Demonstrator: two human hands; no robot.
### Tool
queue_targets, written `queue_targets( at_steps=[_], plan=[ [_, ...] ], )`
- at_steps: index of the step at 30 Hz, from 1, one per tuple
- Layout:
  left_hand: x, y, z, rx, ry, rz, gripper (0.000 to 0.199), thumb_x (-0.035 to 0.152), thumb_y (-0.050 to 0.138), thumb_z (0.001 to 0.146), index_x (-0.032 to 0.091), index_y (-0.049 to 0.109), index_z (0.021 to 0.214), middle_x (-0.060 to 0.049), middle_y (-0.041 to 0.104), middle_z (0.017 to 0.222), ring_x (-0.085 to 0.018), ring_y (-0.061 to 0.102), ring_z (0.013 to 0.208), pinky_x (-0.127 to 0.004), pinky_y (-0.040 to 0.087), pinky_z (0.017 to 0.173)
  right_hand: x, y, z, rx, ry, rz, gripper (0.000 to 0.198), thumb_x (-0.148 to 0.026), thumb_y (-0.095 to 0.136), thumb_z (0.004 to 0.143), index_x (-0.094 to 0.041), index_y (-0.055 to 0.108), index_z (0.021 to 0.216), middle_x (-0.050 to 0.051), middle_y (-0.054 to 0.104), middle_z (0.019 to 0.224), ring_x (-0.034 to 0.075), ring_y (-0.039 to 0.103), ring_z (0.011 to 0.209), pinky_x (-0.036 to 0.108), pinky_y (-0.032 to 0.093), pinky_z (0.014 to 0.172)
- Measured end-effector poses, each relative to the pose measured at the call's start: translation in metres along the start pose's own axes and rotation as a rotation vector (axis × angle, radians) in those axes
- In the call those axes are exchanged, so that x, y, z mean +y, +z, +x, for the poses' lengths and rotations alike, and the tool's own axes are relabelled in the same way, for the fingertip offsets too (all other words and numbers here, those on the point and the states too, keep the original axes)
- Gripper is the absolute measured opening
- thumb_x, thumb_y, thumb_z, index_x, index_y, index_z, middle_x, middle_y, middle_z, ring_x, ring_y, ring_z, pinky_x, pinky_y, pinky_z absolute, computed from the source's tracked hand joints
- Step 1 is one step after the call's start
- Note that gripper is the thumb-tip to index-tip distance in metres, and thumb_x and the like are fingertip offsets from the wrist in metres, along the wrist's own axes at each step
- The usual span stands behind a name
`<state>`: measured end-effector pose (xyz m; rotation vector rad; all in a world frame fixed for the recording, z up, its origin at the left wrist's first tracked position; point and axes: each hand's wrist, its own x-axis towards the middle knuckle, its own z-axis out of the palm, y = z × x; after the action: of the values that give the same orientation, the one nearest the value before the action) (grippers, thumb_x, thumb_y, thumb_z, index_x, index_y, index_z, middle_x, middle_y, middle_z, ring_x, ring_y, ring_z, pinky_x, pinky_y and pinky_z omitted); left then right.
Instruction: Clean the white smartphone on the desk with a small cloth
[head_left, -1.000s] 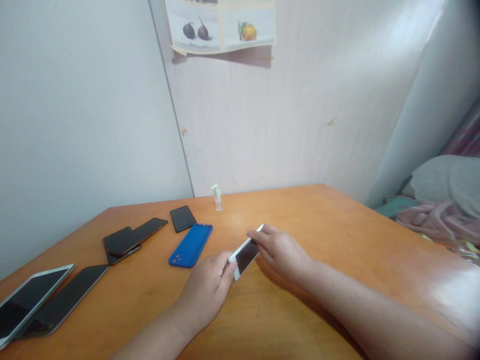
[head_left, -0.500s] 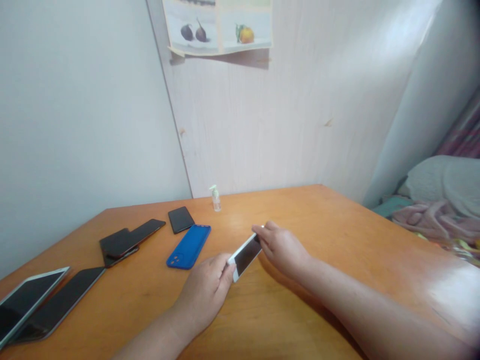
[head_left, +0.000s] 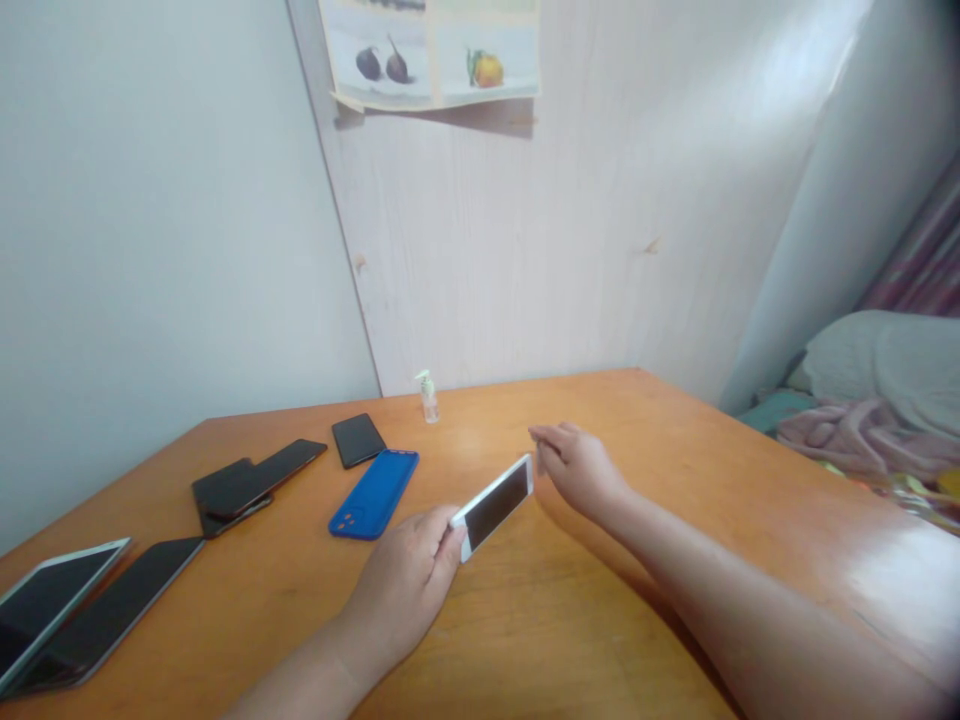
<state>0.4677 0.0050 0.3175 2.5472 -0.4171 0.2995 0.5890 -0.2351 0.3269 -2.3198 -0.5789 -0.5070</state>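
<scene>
A white smartphone (head_left: 496,508) with a dark screen is tilted above the table, its screen facing me. My left hand (head_left: 409,575) is closed around its lower left end, thumb on the front and fingers behind. Just beyond the phone's upper right corner is my right hand (head_left: 581,465), apart from it, fingers bent and drawn together. Whether anything small is between those fingertips I cannot make out. Nearest to my left hand lies a blue phone case (head_left: 375,495), flat on the table.
A black phone (head_left: 358,440) touches the case's far end. Farther left, dark phones (head_left: 259,480) overlap, and a white-framed tablet (head_left: 56,600) lies against another dark device (head_left: 120,610). A small pump bottle (head_left: 428,398) stands at the back of the wooden table (head_left: 750,500). Bedding (head_left: 877,400) is at right.
My right hand has come off the phone's upper end and moved slightly up and right. My left hand keeps its grip on the phone. The view has shifted slightly.
</scene>
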Motion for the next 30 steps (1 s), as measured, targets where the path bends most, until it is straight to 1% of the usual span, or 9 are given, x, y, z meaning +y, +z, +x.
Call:
queue_targets(
  at_steps=[2, 6, 8, 12, 17, 19, 22, 24, 30],
  plan=[
    [-0.001, 0.001, 0.0, 0.0, -0.005, -0.002, 0.027, 0.035, 0.036, 0.101, 0.022, 0.058, 0.094, -0.004, 0.066, 0.086, -0.021, 0.061, 0.082, -0.03, 0.043, 0.072, 0.001, 0.002, 0.0, 0.059, 0.03, 0.073, 0.031, -0.02, 0.04, 0.094, -0.016, 0.068, 0.107, 0.008, 0.067, 0.09, 0.019, 0.065, 0.084, 0.032, 0.049, 0.078],
    [-0.004, 0.003, 0.0, 0.003, 0.003, -0.006, 0.026, 0.035, 0.037, 0.101, 0.022, 0.059, 0.095, -0.004, 0.066, 0.086, -0.021, 0.061, 0.081, -0.03, 0.041, 0.073, -0.008, 0.011, -0.005, 0.055, 0.043, 0.21, 0.036, -0.027, 0.034, 0.098, -0.014, 0.063, 0.115, 0.007, 0.07, 0.087, 0.017, 0.067, 0.074, 0.029, 0.052, 0.065],
    [-0.005, 0.004, 0.0, 0.006, 0.004, -0.008, 0.026, 0.035, 0.036, 0.102, 0.022, 0.059, 0.096, -0.004, 0.066, 0.086, -0.021, 0.06, 0.081, -0.03, 0.041, 0.072, -0.011, 0.015, -0.008, 0.024, 0.023, 0.237, 0.031, -0.03, 0.043, 0.095, -0.016, 0.067, 0.107, 0.006, 0.071, 0.085, 0.017, 0.067, 0.074, 0.03, 0.052, 0.066],
    [-0.006, 0.004, -0.001, 0.001, 0.005, -0.01, 0.027, 0.035, 0.035, 0.102, 0.022, 0.058, 0.095, -0.003, 0.065, 0.086, -0.02, 0.06, 0.081, -0.029, 0.04, 0.071, -0.009, 0.012, -0.006, -0.001, -0.02, 0.212, 0.014, -0.029, 0.061, 0.085, -0.021, 0.073, 0.087, 0.005, 0.069, 0.085, 0.02, 0.064, 0.085, 0.033, 0.049, 0.078],
    [-0.004, 0.004, -0.001, 0.003, 0.003, 0.004, 0.027, 0.035, 0.035, 0.102, 0.022, 0.057, 0.092, -0.003, 0.065, 0.083, -0.02, 0.06, 0.079, -0.029, 0.039, 0.07, -0.011, 0.008, -0.007, 0.027, -0.013, 0.156, 0.013, -0.025, 0.061, 0.086, -0.02, 0.072, 0.08, 0.005, 0.063, 0.082, 0.021, 0.06, 0.082, 0.034, 0.046, 0.075],
    [-0.003, 0.004, -0.001, 0.004, -0.006, 0.01, 0.027, 0.035, 0.035, 0.102, 0.022, 0.057, 0.092, -0.003, 0.065, 0.083, -0.02, 0.06, 0.079, -0.029, 0.039, 0.069, -0.02, 0.011, -0.013, 0.018, -0.05, 0.161, 0.013, -0.023, 0.06, 0.088, -0.02, 0.07, 0.081, 0.005, 0.062, 0.083, 0.02, 0.06, 0.082, 0.032, 0.046, 0.076],
    [-0.003, 0.004, -0.001, -0.001, -0.015, 0.022, 0.027, 0.035, 0.036, 0.101, 0.022, 0.057, 0.09, -0.003, 0.065, 0.084, -0.02, 0.06, 0.08, -0.029, 0.039, 0.069, -0.034, 0.015, -0.023, -0.059, -0.184, 0.216, 0.013, -0.021, 0.057, 0.092, -0.021, 0.07, 0.09, 0.005, 0.062, 0.088, 0.017, 0.061, 0.083, 0.029, 0.047, 0.076],
    [-0.004, 0.004, -0.001, -0.002, -0.014, 0.025, 0.027, 0.035, 0.036, 0.101, 0.022, 0.057, 0.09, -0.003, 0.065, 0.084, -0.02, 0.06, 0.08, -0.029, 0.039, 0.07, -0.035, 0.016, -0.024, -0.087, -0.228, 0.229, 0.014, -0.021, 0.055, 0.093, -0.02, 0.069, 0.093, 0.004, 0.062, 0.089, 0.016, 0.061, 0.083, 0.028, 0.047, 0.076],
    [-0.005, 0.007, 0.0, -0.004, -0.008, 0.018, 0.026, 0.034, 0.035, 0.102, 0.022, 0.056, 0.092, -0.003, 0.064, 0.085, -0.02, 0.059, 0.081, -0.029, 0.038, 0.071, -0.017, 0.012, -0.013, 0.013, -0.091, 0.125, 0.014, -0.02, 0.057, 0.092, -0.019, 0.066, 0.082, 0.004, 0.062, 0.078, 0.018, 0.059, 0.076, 0.031, 0.045, 0.073]
  ],
)
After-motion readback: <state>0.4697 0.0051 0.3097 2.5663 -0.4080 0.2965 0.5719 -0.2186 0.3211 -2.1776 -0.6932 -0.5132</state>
